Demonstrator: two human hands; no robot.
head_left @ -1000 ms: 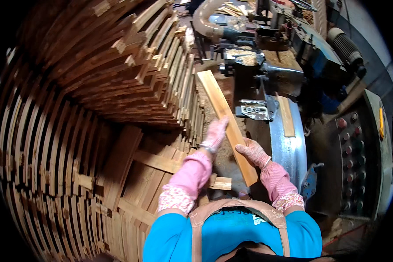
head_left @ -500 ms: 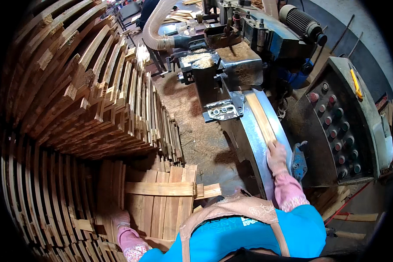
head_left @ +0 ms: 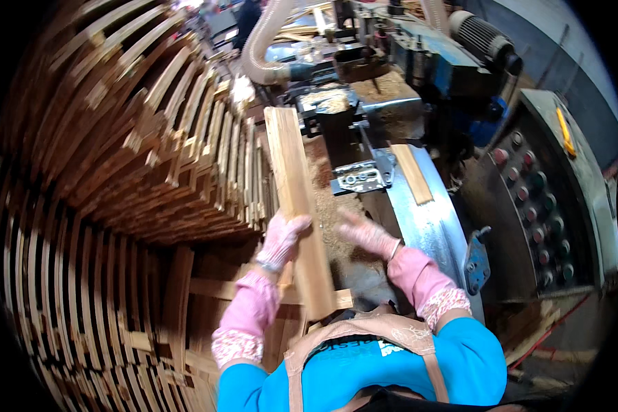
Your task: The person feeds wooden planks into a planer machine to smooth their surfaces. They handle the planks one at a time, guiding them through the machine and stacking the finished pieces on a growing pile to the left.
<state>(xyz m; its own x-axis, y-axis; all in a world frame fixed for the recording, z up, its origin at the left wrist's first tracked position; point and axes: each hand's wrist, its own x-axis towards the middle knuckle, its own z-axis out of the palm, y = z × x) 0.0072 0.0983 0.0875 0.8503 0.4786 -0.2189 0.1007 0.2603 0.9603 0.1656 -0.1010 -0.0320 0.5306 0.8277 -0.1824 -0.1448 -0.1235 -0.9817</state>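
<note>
My gloved left hand (head_left: 281, 240) grips a long wooden board (head_left: 294, 178) by its left edge, holding it lengthwise in front of me, over the gap beside the machine. To the right of that board, my right hand (head_left: 365, 235) hovers with its fingers apart and nothing in them. A second wooden board (head_left: 412, 174) lies on the shiny metal feed table (head_left: 429, 237), its far end at the machine's intake. My right hand is off that board.
Tall stacks of curved wooden slats (head_left: 117, 137) rise on the left. Ahead stands a woodworking machine (head_left: 364, 144) with a ribbed hose (head_left: 261, 44) and a motor (head_left: 481, 34). A control panel (head_left: 539, 206) with several buttons is at right. Sawdust covers the floor.
My left hand has come up from the lower left pile with a board. My right hand has left the board on the feed table and moved left; that board sits farther into the machine.
</note>
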